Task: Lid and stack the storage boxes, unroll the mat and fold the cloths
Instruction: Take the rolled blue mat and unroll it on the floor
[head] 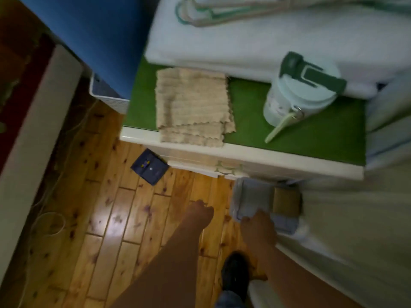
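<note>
A folded beige cloth (192, 107) lies on the green mat (320, 134) that covers the white storage box (262, 160). A folded grey-blue cloth (251, 196) sits lower down, just below the box's front edge, beside a small brown pad (287, 202). My right hand (258, 225) grips the near edge of the grey-blue cloth. My left hand (200, 212) hangs over the wooden floor to the left of that cloth, fingers curled, holding nothing. The frame is blurred.
A pale jug with a dark green lid (298, 92) stands on the mat, against folded white bedding (244, 41) with hangers (200, 12) on top. A dark blue wallet (150, 166) lies on the floor. A blue chair (93, 36) and a white basket (106, 94) stand at the left.
</note>
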The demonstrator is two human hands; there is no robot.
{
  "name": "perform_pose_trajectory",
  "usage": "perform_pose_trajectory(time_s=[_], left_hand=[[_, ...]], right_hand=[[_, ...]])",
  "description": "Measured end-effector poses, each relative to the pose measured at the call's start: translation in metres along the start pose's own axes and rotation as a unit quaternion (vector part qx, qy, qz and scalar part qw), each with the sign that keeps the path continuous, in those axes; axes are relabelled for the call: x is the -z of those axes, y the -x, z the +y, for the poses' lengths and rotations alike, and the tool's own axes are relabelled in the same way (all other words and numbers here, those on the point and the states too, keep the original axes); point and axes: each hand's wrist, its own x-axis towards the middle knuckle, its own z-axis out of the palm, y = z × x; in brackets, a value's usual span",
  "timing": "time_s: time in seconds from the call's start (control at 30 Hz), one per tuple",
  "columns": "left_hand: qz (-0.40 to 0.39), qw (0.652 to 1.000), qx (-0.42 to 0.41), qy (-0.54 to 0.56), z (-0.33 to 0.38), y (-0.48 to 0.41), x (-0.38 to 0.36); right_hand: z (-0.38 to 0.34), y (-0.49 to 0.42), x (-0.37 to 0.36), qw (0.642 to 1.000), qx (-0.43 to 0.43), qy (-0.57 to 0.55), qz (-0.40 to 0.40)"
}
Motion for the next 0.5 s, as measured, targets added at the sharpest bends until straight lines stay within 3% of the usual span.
perform_pose_trajectory(time_s=[0.17,0.27,0.5], left_hand=[[0.039,0.998,0.037,0.014,-0.064,0.015,0.094],[0.052,0.995,0.072,0.049,-0.090,0.006,0.137],[0.049,0.976,0.109,0.185,-0.149,-0.060,0.210]], right_hand=[[-0.121,0.039,-0.021,0.967,0.132,0.074,-0.207],[-0.193,0.049,-0.042,0.946,0.200,0.115,-0.230],[-0.326,0.035,-0.125,0.937,0.236,0.154,-0.207]])
